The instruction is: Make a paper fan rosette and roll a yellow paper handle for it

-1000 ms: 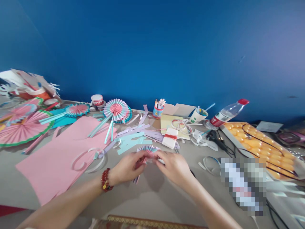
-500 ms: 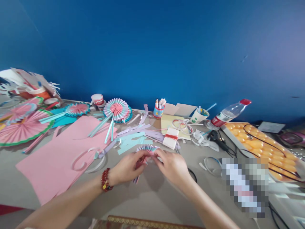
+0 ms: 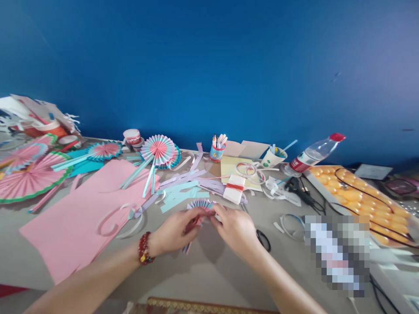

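Between my two hands is a small pleated paper fan [image 3: 200,204], pink with a pale lilac-blue edge. My left hand [image 3: 178,229], with a red beaded bracelet [image 3: 144,248] at the wrist, pinches its left side. Fingers and thumb of my right hand [image 3: 234,224] are closed on the fan's right side, close to the left fingertips. My fingers cover much of the fan's middle. Beside my right wrist, a black loop [image 3: 263,240], perhaps a scissors handle, lies on the table. A white card wound with red thread [image 3: 234,189] is just beyond my right hand.
Pink paper sheets [image 3: 81,209] lie on the left, near finished paper fans [image 3: 158,150]. Paper strips [image 3: 183,194] are scattered ahead. A pencil cup [image 3: 217,151], a paper cup [image 3: 273,158] and a leaning water bottle [image 3: 312,155] stand along the blue wall. At right are a black glue gun [image 3: 299,192] and cables.
The hands stay on the paper fan with almost the same grip. More of the black loop shows beside my right wrist. The view has shifted slightly.
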Available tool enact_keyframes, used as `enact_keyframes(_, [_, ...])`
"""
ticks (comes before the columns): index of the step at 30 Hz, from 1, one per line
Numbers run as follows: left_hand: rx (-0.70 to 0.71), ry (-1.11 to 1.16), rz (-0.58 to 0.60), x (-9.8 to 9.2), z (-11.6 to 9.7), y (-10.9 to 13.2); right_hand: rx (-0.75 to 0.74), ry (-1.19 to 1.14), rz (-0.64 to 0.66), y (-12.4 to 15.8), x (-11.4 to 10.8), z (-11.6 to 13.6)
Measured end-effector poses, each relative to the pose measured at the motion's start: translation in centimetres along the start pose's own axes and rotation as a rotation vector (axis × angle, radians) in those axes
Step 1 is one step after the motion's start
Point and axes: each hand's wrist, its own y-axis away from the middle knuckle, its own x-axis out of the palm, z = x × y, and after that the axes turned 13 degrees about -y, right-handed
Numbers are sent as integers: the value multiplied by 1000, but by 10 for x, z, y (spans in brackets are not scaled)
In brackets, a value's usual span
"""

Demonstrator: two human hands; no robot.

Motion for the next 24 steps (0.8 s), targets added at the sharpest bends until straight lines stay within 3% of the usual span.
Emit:
enact_keyframes(12, [7,-135,-2,2,3,2,-35,-92,-31,1,3,-4])
enact_keyframes(24, [2,-185,-2,-3,2,0,-9,-333,135,7,-9,-16])
